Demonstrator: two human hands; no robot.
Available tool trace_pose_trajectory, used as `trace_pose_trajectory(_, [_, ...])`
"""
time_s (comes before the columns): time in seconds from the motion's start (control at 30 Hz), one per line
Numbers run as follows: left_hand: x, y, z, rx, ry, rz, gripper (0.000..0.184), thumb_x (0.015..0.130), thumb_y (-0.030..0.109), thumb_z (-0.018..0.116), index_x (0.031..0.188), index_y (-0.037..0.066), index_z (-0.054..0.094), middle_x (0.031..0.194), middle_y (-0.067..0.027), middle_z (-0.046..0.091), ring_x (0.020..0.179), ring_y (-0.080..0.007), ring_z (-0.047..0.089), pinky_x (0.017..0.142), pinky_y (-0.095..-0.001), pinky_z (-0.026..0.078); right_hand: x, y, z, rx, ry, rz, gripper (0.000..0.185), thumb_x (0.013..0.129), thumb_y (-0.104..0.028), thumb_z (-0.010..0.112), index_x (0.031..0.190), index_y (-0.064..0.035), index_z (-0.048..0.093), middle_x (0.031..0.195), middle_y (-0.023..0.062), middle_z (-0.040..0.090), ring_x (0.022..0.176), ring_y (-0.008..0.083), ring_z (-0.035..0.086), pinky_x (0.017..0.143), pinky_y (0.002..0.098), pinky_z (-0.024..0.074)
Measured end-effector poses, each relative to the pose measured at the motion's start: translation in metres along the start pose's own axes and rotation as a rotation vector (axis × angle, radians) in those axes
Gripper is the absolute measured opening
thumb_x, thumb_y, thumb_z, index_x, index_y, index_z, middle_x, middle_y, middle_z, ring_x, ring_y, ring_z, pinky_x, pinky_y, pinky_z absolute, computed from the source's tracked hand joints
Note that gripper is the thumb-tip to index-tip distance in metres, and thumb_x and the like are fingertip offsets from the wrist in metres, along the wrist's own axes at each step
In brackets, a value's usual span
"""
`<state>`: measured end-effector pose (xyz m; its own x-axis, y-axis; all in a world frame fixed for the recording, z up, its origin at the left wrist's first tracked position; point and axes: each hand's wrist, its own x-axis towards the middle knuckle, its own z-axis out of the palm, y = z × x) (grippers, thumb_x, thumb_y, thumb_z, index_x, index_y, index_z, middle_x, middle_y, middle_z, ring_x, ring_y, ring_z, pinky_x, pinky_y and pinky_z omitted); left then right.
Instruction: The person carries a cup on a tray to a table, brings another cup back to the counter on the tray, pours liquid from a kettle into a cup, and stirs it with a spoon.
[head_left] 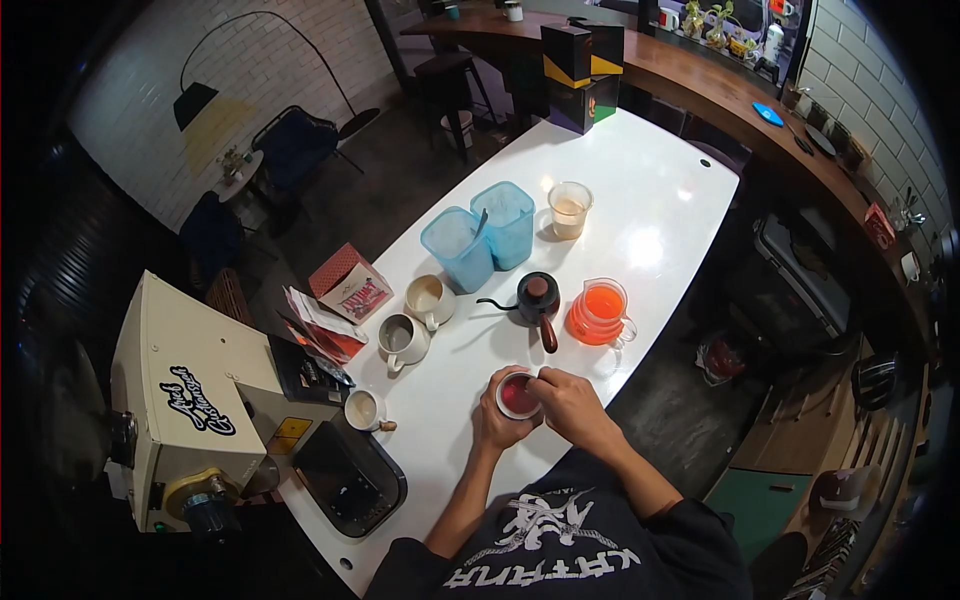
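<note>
Near the front edge of the white table, my left hand (pixel 494 424) is wrapped round a small white cup (pixel 517 416) that contains a red drink (pixel 517 393). My right hand (pixel 572 407) is closed, its fingertips pinched together at the cup's right rim. Whatever those fingers hold, if anything, is hidden. Just beyond the hands stands a black gooseneck kettle (pixel 531 308), its brown handle pointing toward me. To its right is a glass carafe (pixel 597 312) of bright orange-red liquid.
Two light-blue containers (pixel 459 258), one with a utensil, stand beside a glass beaker (pixel 569 213). Leftward are two pale mugs (pixel 401 343), a smaller cup (pixel 364 411), coffee packets (pixel 330 325) and a cream-coloured machine (pixel 190 400). Dark boxes (pixel 582 75) stand at the far end.
</note>
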<state>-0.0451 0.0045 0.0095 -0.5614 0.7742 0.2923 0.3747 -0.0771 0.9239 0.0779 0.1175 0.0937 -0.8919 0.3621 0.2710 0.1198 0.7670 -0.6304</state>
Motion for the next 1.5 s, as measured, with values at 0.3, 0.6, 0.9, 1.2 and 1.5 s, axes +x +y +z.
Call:
trace_pose_trajectory(0.3, [-0.003,0.009,0.000,0.060,0.011,-0.031,0.079,0.056,0.018,0.091,0.125,0.009,0.053,0.110,-0.0102,0.067,0.099,-0.0274,0.068,0.087,-0.0362,0.054,-0.002,0.000,0.002,0.159,-0.093,-0.086,0.035,0.065,0.007,0.062,0.099,0.0003,0.064,0.091,0.0138,0.063,0.086,0.0353,0.064,0.075,0.0429,0.0533])
trace_pose_trajectory(0.6, [-0.005,0.006,0.001,0.075,0.028,0.035,0.082,0.056,0.022,0.094,0.126,0.009,0.053,0.112,-0.0097,0.066,0.099,-0.0257,0.067,0.086,-0.0350,0.054,0.002,0.001,-0.007,-0.033,-0.058,-0.092,0.035,0.066,0.006,0.063,0.100,-0.0006,0.065,0.087,0.0133,0.062,0.081,0.0341,0.065,0.072,0.0409,0.0536])
trace_pose_trajectory(0.9, [-0.006,0.011,0.000,0.021,0.016,-0.022,0.085,0.056,0.021,0.096,0.127,0.009,0.052,0.112,-0.0093,0.065,0.101,-0.0240,0.066,0.088,-0.0343,0.053,0.003,-0.002,-0.002,0.140,-0.104,-0.153,0.034,0.065,0.005,0.065,0.099,0.0003,0.064,0.089,0.0144,0.062,0.081,0.0369,0.064,0.073,0.0432,0.0536])
trace_pose_trajectory(1.2, [-0.003,0.022,-0.002,0.063,0.060,-0.007,0.075,0.057,0.014,0.089,0.122,0.008,0.054,0.114,-0.0092,0.063,0.101,-0.0258,0.066,0.089,-0.0349,0.053,0.009,0.001,-0.007,-0.048,-0.076,-0.153,0.032,0.067,0.007,0.062,0.098,-0.0005,0.064,0.087,0.0124,0.061,0.080,0.0342,0.064,0.070,0.0412,0.0537])
trace_pose_trajectory(1.5, [-0.005,0.030,-0.011,0.122,0.015,-0.115,0.077,0.057,0.017,0.091,0.124,0.009,0.053,0.114,-0.0109,0.063,0.101,-0.0287,0.066,0.087,-0.0365,0.054,0.004,-0.009,-0.003,0.123,-0.223,-0.115,0.043,0.066,0.009,0.060,0.108,0.0011,0.062,0.096,0.0165,0.061,0.091,0.0379,0.064,0.077,0.0432,0.0526])
